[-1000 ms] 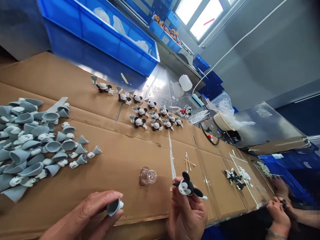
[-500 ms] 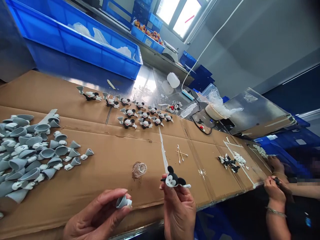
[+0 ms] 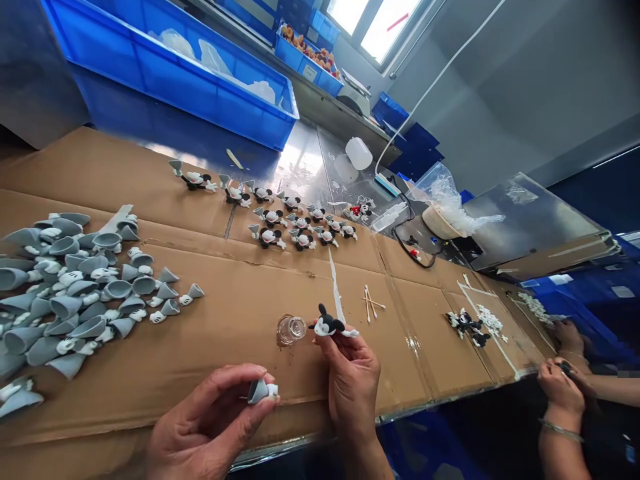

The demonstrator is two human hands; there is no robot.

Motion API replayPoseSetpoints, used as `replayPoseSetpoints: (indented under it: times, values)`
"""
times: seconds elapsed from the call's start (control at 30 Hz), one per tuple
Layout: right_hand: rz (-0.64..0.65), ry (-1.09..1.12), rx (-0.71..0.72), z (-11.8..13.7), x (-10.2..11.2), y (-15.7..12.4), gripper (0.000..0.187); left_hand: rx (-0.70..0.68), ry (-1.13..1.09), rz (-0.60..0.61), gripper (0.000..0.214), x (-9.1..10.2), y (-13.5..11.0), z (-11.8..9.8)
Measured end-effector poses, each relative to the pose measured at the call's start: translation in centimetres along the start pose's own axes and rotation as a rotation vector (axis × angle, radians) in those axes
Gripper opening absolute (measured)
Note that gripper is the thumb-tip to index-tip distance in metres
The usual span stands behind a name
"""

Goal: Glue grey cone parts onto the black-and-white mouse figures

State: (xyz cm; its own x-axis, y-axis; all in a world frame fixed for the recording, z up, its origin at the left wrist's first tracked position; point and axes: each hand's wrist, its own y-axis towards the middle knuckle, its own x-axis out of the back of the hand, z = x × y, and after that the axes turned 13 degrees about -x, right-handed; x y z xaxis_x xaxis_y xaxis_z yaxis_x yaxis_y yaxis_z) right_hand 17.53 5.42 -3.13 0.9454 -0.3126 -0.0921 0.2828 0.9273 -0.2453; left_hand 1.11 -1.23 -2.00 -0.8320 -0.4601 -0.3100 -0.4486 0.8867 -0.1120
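Note:
My left hand [image 3: 215, 420] pinches a small grey cone-shaped arm piece with a white glove [image 3: 261, 391] near the front edge of the cardboard. My right hand [image 3: 351, 380] is closed on a black-and-white cartoon mouse figure [image 3: 329, 325], holding it just right of a small clear glass jar [image 3: 291, 329]. A big heap of the same grey cone pieces [image 3: 70, 287] lies at the left. Several finished mouse figures [image 3: 280, 220] stand in rows further back.
Cardboard [image 3: 210, 333] covers the bench. A few wooden sticks [image 3: 370, 303] lie right of the jar. Blue bins [image 3: 200, 73] stand behind. A white bottle [image 3: 359, 153] and a bagged bowl [image 3: 445, 220] sit on the metal top. Another person's hands [image 3: 563, 383] work at the right beside small parts [image 3: 473, 325].
My right hand has carried the mouse figure forward and left, close to the glass jar. My left hand with the grey piece has shifted slightly to the right.

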Motion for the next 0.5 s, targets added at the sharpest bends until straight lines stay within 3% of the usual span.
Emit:
replayPoseSetpoints:
  times: [0.1, 0.3, 0.5]
  values:
    - [0.007, -0.008, 0.002, -0.1, 0.0, 0.1, 0.026, -0.026, 0.022, -0.089, 0.051, -1.2, 0.1, -0.7]
    - [0.014, -0.021, 0.006, -0.2, -0.1, 0.2, 0.024, -0.004, 0.022, -0.086, 0.050, -1.2, 0.1, -0.7]
    - [0.011, -0.015, 0.018, -0.4, 0.0, 0.3, 0.023, 0.038, -0.035, 0.130, 0.022, 0.8, 0.0, 0.5]
